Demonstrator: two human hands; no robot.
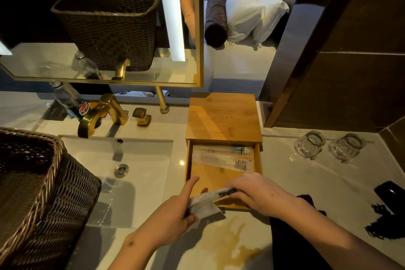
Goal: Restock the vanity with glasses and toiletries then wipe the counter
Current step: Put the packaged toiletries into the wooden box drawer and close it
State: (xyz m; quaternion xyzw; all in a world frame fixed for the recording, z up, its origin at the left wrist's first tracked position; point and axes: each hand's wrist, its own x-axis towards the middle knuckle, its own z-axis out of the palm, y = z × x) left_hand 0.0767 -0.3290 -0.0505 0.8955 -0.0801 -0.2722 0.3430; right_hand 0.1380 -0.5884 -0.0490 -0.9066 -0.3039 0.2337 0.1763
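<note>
From the head camera, one bamboo box [222, 114] stands on the pale counter [306, 173], just right of the sink [140, 160]. Its single drawer [258, 160] is pulled out toward the person. At the back of the drawer lie at least two clear-wrapped toiletry packets [221, 155], one across the other; an exact count cannot be made out where they overlap.

Two hands work at the drawer's front edge. The left hand [175, 210] pinches one flat sachet [203, 204] between thumb and curled fingers, with the index finger stretched out along the drawer's left wall. The right hand [260, 193] lies over the drawer's front right corner, its fingers curled down onto the far end of the same sachet, which crosses the drawer's front rim.

Two glasses [309, 144] stand side by side to the right of the box, near each other but apart. One wicker basket [43, 182] sits at the left, against the sink. One gold faucet [103, 114] and one gold knob [141, 116] stand behind the basin, with one plastic bottle [70, 101] just left of the faucet. One yellowish spill [238, 239] marks the counter in front of the drawer. One dark purple cloth [293, 234] lies under the right forearm, and one black object [392, 195] with a coiled cord rests at the far right.
</note>
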